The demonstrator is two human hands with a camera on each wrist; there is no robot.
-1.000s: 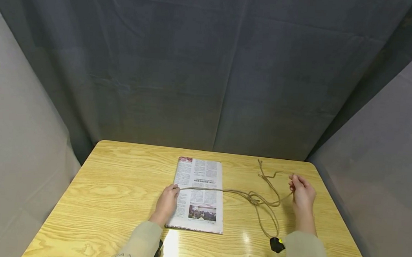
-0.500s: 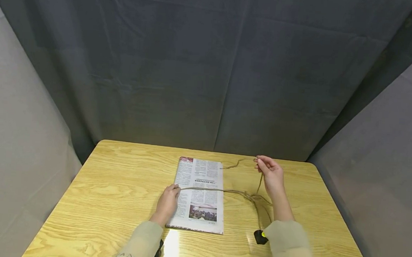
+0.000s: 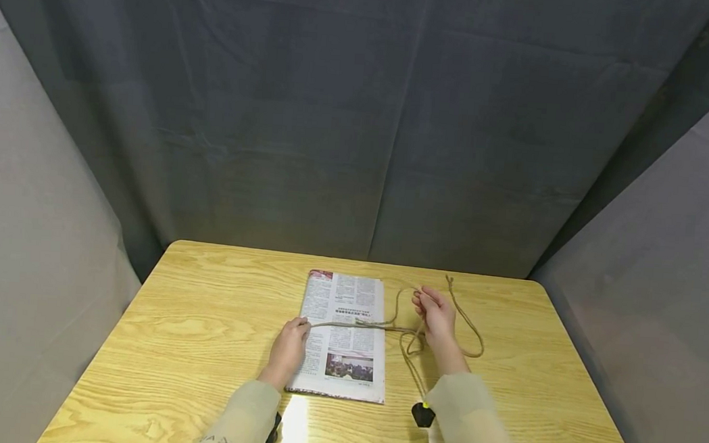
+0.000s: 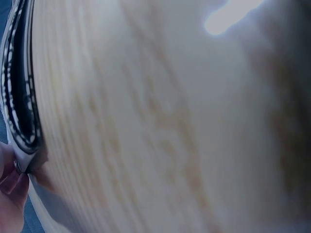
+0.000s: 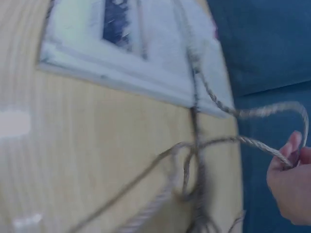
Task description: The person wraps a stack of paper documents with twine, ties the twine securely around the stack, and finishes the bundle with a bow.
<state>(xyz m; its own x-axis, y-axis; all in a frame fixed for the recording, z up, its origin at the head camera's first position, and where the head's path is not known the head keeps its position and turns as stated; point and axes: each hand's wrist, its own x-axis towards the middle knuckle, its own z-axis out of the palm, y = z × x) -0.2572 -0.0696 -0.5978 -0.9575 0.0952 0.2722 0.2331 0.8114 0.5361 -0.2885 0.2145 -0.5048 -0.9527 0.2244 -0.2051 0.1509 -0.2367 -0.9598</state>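
A folded newspaper (image 3: 349,302) lies flat on the table. Across its middle runs a thin brown rope (image 3: 336,325). My left hand (image 3: 288,349) is at the newspaper's left edge and pinches the rope there; in the left wrist view its fingers (image 4: 17,194) meet at the end of the folded paper (image 4: 33,138). Just right of the newspaper, my right hand (image 3: 436,318) is raised over the table and pinches a strand of the same rope. The right wrist view shows this strand (image 5: 248,140) bending round at the fingertips.
Loose rope loops lie right of the newspaper, and one rope end (image 3: 450,281) reaches toward the table's back edge. A black wrist camera (image 3: 422,415) hangs by my right sleeve (image 3: 470,418). Dark cloth (image 3: 359,147) stands behind the wooden table (image 3: 202,314).
My right hand has moved left toward the newspaper, carrying its rope strand. A rope end now lies over the newspaper's right part. My left hand has stayed in place.
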